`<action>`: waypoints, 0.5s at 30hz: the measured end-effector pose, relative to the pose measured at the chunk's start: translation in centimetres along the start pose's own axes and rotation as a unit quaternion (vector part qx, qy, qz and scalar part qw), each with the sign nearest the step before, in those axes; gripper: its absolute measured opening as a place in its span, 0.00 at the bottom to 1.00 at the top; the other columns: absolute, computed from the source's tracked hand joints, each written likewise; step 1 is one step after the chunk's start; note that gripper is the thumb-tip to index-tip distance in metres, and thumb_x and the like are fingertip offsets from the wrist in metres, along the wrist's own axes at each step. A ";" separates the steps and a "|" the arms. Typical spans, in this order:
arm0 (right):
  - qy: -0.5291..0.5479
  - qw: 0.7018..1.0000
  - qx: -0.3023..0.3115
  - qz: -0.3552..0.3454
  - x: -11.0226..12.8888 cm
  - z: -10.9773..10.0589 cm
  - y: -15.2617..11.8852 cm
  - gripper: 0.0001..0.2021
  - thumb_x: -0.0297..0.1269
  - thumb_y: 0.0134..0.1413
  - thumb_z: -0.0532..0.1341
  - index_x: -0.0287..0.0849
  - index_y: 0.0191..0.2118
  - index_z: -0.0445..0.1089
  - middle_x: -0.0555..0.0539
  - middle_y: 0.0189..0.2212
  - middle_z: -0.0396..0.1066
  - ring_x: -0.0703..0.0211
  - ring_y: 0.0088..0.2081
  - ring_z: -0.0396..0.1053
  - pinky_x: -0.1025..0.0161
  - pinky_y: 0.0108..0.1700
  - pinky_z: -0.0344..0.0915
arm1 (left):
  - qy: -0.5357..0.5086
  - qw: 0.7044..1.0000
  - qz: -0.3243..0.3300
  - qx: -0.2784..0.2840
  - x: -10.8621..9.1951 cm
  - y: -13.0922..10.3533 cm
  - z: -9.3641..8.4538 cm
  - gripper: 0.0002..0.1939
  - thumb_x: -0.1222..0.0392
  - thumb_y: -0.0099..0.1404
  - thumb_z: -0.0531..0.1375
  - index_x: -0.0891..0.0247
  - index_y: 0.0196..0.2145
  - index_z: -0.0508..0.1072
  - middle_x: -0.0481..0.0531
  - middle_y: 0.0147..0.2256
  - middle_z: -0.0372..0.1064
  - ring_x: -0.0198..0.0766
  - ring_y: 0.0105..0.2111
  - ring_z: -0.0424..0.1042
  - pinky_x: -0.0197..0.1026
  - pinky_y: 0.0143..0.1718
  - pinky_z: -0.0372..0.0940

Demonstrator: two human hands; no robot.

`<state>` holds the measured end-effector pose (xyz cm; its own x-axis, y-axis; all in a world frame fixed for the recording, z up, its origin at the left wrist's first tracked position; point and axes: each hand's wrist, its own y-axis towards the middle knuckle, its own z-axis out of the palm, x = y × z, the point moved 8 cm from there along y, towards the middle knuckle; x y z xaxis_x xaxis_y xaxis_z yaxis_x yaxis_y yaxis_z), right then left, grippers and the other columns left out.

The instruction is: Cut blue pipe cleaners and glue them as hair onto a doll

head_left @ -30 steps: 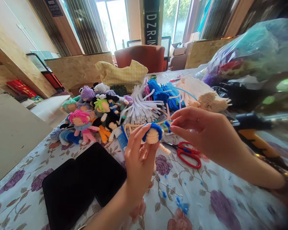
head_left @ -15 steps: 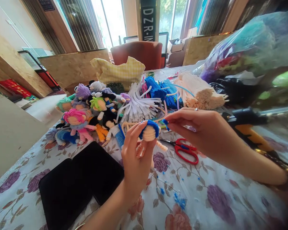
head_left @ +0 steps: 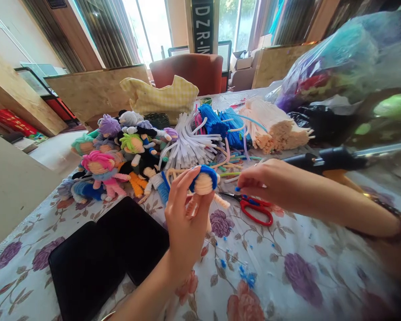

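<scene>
Doll (head_left: 203, 183) with blue hair stays pinched upright in my left hand (head_left: 183, 223) above the surface (head_left: 287, 276); my right hand (head_left: 263, 183) has pulled away, fingertips closed on a blue scrap, near the scissors (head_left: 254, 208).

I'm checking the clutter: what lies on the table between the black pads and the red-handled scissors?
In the head view, the left hand holding a blue-haired pipe-cleaner doll lies between the black pads and red-handled scissors, above the floral tablecloth.
</scene>
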<state>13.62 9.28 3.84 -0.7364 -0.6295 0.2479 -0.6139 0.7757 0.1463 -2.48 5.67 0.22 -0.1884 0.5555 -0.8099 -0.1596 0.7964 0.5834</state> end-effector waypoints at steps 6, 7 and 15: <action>-0.012 0.999 0.027 -0.019 -2.1 1.7 0.0 0.11 0.24 0.52 0.56 0.45 0.26 0.73 0.51 0.22 0.73 0.60 0.24 0.68 0.64 0.28 0.59 | -0.009 1.000 -0.020 -0.007 0.0 0.0 0.0 0.22 0.64 0.60 0.65 0.47 0.51 0.71 0.53 0.52 0.69 0.45 0.51 0.71 0.42 0.41 0.75; -0.017 0.999 0.037 -0.014 -2.4 1.8 0.0 0.12 0.23 0.50 0.56 0.45 0.25 0.72 0.50 0.21 0.72 0.60 0.23 0.67 0.64 0.28 0.59 | -0.013 1.000 -0.021 -0.005 0.0 0.0 0.1 0.22 0.64 0.60 0.65 0.47 0.51 0.71 0.53 0.52 0.68 0.45 0.51 0.71 0.41 0.40 0.75; 0.013 0.992 0.124 0.022 -2.8 3.7 0.1 0.14 0.18 0.36 0.55 0.44 0.12 0.62 0.55 0.08 0.60 0.66 0.12 0.56 0.65 0.16 0.48 | -0.008 1.000 -0.012 -0.007 -0.2 0.0 0.0 0.22 0.64 0.60 0.65 0.48 0.51 0.71 0.53 0.52 0.68 0.45 0.51 0.71 0.43 0.43 0.74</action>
<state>14.56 10.97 -0.39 -0.7586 -0.5916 0.2730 -0.6346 0.7658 -0.1039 -2.46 5.56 0.35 -0.1693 0.5408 -0.8239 -0.1764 0.8059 0.5652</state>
